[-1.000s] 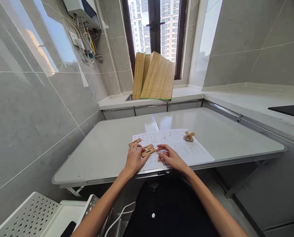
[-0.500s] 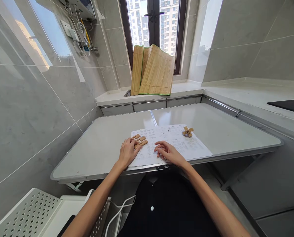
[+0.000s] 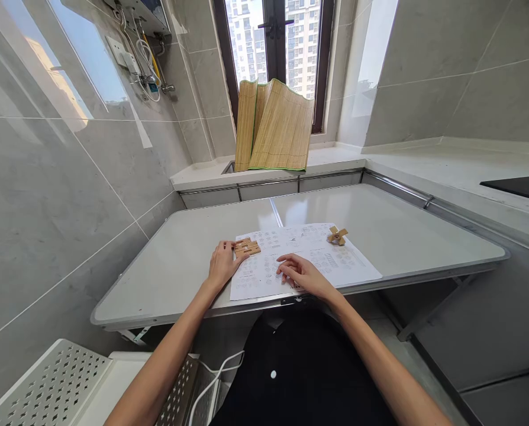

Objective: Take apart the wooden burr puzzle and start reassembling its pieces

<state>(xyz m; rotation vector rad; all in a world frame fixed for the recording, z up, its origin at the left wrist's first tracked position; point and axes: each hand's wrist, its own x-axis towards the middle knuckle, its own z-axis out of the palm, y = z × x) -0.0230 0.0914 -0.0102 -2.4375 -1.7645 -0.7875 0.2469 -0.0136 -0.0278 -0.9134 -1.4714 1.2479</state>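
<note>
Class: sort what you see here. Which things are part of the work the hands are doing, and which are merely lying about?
In the work:
left hand touching the wooden puzzle pieces
right hand resting on the printed sheet
cross-shaped wooden puzzle on that sheet

Lying about:
bamboo mat by the window
perforated white rack
white cable

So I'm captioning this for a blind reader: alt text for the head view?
The left hand touches flat wooden pieces on a printed sheet; the right hand rests on it. A wooden cross piece lies farther off.
</note>
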